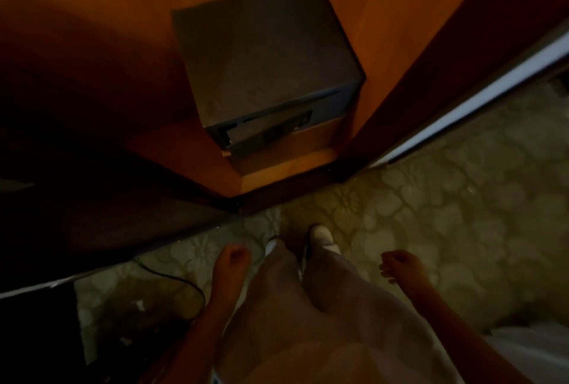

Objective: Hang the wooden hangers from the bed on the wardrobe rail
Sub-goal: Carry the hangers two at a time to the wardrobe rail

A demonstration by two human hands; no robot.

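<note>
Wardrobe point(385, 14): orange-brown wood inside, fills most of the top of the view, pretty dark on its left side
Carpet point(446, 199): pale, with a flower pattern, runs from the wardrobe's front edge down to the feet
Trousers point(323, 306): light coloured, the person stands right in front of the wardrobe opening
Safe point(264, 54): grey box sitting on the wardrobe floor, up against the right inner wall
Door edge point(477, 94): long white strip slanting along the right side, next to the wardrobe
Bedding point(535, 349): bit of white fabric in the bottom right corner
Left hand point(231, 260): hanging by the leg, fingers loosely curled, nothing in it
Right hand point(400, 266): same deal, loose and holding nothing, out over the carpet
Shoes point(321, 237): white, toes near the wardrobe's base
Cable point(184, 285): thin dark loop on the carpet, left of the left arm
Hangers: honestly can't tell where they are from this angle
</note>
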